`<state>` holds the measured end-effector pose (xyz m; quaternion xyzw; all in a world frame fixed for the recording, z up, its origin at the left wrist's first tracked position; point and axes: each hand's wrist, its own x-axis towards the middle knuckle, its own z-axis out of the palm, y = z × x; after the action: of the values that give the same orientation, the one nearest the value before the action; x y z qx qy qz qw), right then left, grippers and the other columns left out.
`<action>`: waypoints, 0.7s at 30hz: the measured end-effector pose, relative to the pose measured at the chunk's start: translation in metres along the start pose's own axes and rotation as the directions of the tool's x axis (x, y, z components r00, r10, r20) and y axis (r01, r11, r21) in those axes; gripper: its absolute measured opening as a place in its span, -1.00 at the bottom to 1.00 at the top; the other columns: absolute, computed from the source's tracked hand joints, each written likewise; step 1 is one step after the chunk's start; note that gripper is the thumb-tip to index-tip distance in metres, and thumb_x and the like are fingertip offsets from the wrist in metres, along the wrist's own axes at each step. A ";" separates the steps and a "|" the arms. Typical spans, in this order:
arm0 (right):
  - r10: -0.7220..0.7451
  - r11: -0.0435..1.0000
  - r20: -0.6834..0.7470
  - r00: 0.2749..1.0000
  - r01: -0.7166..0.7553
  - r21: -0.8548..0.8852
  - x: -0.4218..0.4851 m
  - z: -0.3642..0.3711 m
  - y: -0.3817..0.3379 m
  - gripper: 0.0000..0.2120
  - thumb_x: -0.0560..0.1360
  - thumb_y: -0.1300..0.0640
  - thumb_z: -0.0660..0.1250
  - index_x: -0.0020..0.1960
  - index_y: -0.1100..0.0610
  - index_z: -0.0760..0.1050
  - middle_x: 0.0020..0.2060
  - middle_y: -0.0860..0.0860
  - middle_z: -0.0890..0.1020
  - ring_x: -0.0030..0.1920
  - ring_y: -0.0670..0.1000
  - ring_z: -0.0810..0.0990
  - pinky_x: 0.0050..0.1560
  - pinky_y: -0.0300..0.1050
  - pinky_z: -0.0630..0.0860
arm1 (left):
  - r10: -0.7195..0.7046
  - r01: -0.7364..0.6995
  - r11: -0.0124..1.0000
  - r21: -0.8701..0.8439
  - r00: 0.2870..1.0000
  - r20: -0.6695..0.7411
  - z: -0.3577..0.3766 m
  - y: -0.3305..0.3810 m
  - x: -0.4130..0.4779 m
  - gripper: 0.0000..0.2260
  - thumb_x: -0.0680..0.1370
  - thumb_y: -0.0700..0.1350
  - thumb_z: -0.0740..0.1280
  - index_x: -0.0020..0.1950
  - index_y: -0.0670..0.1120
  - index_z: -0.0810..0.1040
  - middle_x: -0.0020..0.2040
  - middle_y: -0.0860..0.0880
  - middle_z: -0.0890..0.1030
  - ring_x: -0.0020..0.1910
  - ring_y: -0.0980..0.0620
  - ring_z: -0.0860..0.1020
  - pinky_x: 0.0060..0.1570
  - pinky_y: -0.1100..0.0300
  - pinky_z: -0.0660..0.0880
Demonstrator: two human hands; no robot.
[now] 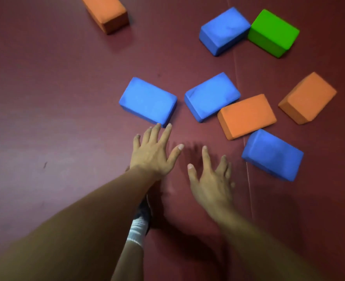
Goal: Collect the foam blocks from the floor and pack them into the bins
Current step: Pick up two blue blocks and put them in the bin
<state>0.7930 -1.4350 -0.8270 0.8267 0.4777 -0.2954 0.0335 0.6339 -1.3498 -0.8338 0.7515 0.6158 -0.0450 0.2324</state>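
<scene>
1. The person reaches both bare arms down toward the dark red floor (56,98), which looks like a padded mat.
2. The left hand (153,153) is wide open, with the fingers straight and spread, and it holds nothing. Its fingertips (158,125) come to the near edge of the first blue block (148,100); I cannot tell if they really touch it.
3. The right hand (212,179) is also open and empty, with the fingers spread and a little bent. It is over bare floor and looks slightly blurred.
4. The second blue block (212,96) lies flat just to the right of the first one. Its near corner meets the middle orange block (246,115).
5. The near blue block (273,154) lies close against the near side of the middle orange block, to the right of the right hand.
6. The right orange block (308,97) lies a little apart, farther right.
7. Farther away, the far blue block (224,30) and the green block (274,32) lie side by side and touch.
8. The far orange block (104,13) lies alone at the far left, partly cut off by the edge of the view.
9. A foot (139,226) in a white sock and dark shoe shows under the left forearm.
</scene>
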 end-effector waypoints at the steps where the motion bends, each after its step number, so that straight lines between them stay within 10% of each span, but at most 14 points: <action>1: 0.018 1.000 0.005 1.000 -0.018 0.022 0.015 -0.001 -0.006 -0.32 0.60 -0.35 0.06 0.62 -0.26 -0.14 0.61 0.23 -0.01 0.60 0.26 -0.03 0.45 0.34 0.21 | 0.008 -0.008 1.000 0.007 1.000 0.002 -0.001 -0.002 0.020 -0.21 0.49 0.43 -0.25 0.66 0.09 0.03 0.64 -0.07 0.13 0.60 -0.10 0.09 0.51 -0.20 0.04; 8: 0.176 0.968 -0.065 0.982 -0.161 0.190 0.225 0.011 -0.066 -0.25 0.57 -0.36 0.18 0.64 -0.20 -0.03 0.59 0.28 -0.01 0.58 0.31 0.03 0.46 0.31 0.20 | -0.164 0.165 0.986 -0.026 0.986 0.038 0.013 -0.027 0.220 -0.32 0.58 0.42 -0.07 0.64 0.18 -0.02 0.66 0.01 -0.02 0.63 -0.07 -0.07 0.46 -0.39 -0.04; 14: 0.299 0.943 0.018 0.954 -0.298 0.150 0.355 0.026 -0.077 -0.07 0.45 -0.54 0.14 0.64 -0.22 -0.17 0.61 0.27 -0.15 0.59 0.36 -0.10 0.45 0.38 0.15 | -0.644 0.651 0.741 -0.162 0.758 0.103 0.082 -0.043 0.305 -0.20 0.48 0.55 -0.06 0.64 0.24 -0.14 0.65 0.06 -0.25 0.61 -0.09 -0.30 0.33 -0.60 -0.14; 21: 0.426 0.879 -0.053 0.903 -0.399 0.262 0.394 0.063 -0.089 0.08 0.27 -0.61 0.25 0.61 -0.32 -0.21 0.62 0.15 -0.28 0.58 0.38 -0.26 0.37 0.52 0.12 | -0.808 0.782 0.572 -0.248 0.590 -0.003 0.127 -0.037 0.339 -0.06 0.38 0.60 0.08 0.62 0.26 -0.21 0.65 0.04 -0.27 0.61 -0.14 -0.29 0.26 -0.66 -0.14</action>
<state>0.8380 -1.1047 -1.0640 0.9220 0.2516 -0.2926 -0.0328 0.7069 -1.0896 -1.0772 0.3650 0.9008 -0.0326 0.2331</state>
